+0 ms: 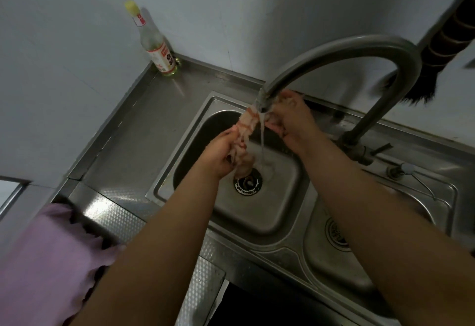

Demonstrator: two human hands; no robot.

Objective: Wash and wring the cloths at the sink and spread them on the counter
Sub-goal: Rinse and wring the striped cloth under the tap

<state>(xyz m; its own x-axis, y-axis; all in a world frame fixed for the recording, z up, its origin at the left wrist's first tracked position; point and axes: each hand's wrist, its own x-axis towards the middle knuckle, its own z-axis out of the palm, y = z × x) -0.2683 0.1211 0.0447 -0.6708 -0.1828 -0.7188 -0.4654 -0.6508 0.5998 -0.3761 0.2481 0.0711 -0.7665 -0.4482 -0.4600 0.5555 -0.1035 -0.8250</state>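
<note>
1. I am at the washing step. My left hand grips the lower end of a pale cloth with reddish stripes, fingers curled round it, low over the left basin of the sink.

2. My right hand holds the upper end of the same cloth, bunched in its curled fingers just beside the mouth of the tap. The cloth runs as a twisted rope between my two hands, higher at the right.

3. Water runs from the tap, past the cloth and down near the drain. So the cloth is wet and, I judge, being rinsed or twisted; from this view I cannot tell which.

4. Done so far, as far as I can see: very little. No washed cloth lies spread on the steel counter; the stretch between the sink and the wall carries only a bottle in the back corner.

5. A pink cloth lies over the counter's front edge at my left. Whether it is one of the cloths to wash, or already washed, I cannot tell.

6. Left to do, in my judgement: finish rinsing this cloth, wring it out, then lay it flat on the counter, and repeat for any others.

7. The right basin holds no cloth that I can see.
</note>
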